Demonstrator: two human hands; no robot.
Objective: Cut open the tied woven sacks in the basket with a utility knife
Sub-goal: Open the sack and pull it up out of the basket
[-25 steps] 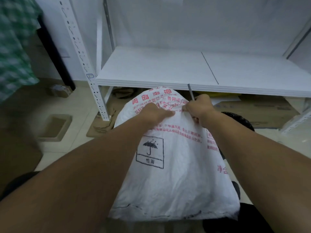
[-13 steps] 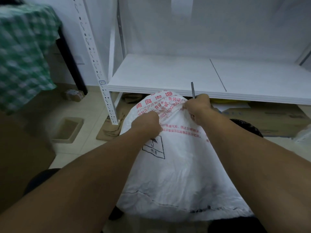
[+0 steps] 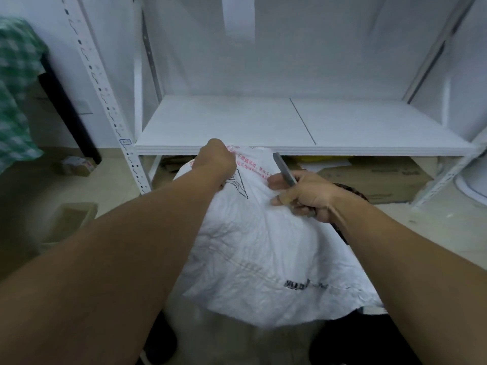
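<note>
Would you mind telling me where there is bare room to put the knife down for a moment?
The white shelf board above the woven sack is bare from the perforated upright across to the right post. Below it, flattened cardboard fills the space. The left hand and right hand, holding the knife, crowd the sack's top.

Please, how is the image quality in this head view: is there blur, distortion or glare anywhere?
Head view: the green checked cloth at the left edge is smeared by motion blur; the white metal shelf frame bows outward from wide-angle distortion; lighting is soft and dim, with no glare; the white woven sack and the grey utility knife in the right hand stay fairly sharp.
</note>
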